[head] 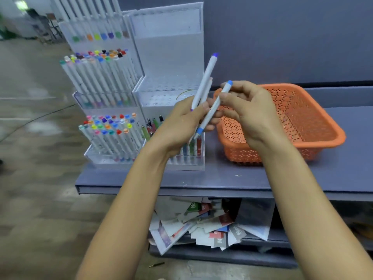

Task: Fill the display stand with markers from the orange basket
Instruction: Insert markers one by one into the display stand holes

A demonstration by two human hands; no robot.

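Between both hands, blue marker (214, 110), right hand (248, 110) pinching

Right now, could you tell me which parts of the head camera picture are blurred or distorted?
Head view: the floor at left is smeared by motion blur; the hands and the orange basket are fairly sharp; the wide lens bends the display stand so that it leans.

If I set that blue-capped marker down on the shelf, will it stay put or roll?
Probably it rolls: the blue-capped marker in the right hand looks like a smooth, round, slim barrel, and the shelf surface looks flat and slick. It seems stiff and light, pinched easily by fingertips. Standing it in the display stand looks safer.
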